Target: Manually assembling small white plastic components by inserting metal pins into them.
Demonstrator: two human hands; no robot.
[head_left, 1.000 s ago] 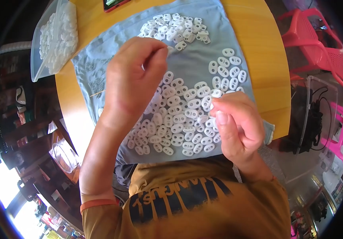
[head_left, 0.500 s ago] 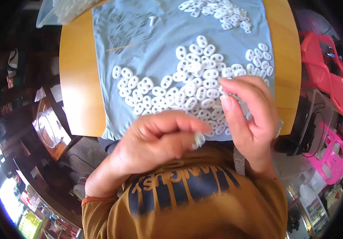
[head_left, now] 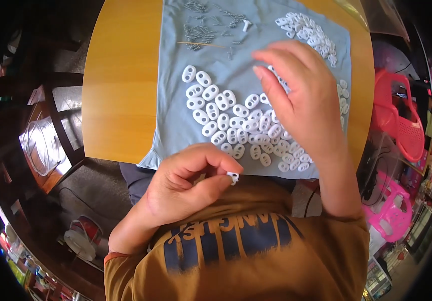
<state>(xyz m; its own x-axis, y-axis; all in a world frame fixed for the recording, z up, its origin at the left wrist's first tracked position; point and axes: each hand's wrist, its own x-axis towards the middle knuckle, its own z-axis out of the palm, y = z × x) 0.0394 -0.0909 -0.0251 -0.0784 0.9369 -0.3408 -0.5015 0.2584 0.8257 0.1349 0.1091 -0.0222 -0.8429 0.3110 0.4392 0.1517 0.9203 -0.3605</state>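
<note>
My left hand (head_left: pixel 191 180) is low in front of the table's near edge, thumb and forefinger pinched on a small white plastic piece (head_left: pixel 233 177) with a hole in it. My right hand (head_left: pixel 301 90) hovers over the cloth, its thumb and fingers apart, and nothing shows between them. Beneath and left of it spreads a heap of white oval two-hole plastic pieces (head_left: pixel 222 100), partly covered by that hand. Beyond, thin metal springs (head_left: pixel 199 32) lie scattered at the far left of the cloth.
A light blue cloth (head_left: pixel 171 65) covers part of the wooden table (head_left: pixel 120 80). A thin stick (head_left: pixel 201 44) and a white T-shaped piece (head_left: pixel 246 25) lie by the springs. Smaller white pieces (head_left: pixel 311 34) are piled far right. Pink chairs (head_left: pixel 399 115) stand to the right.
My right hand has moved away from me, from the near right of the oval pieces toward the far side, and its fingers have spread. My left hand keeps its pinch. The view has shifted.
</note>
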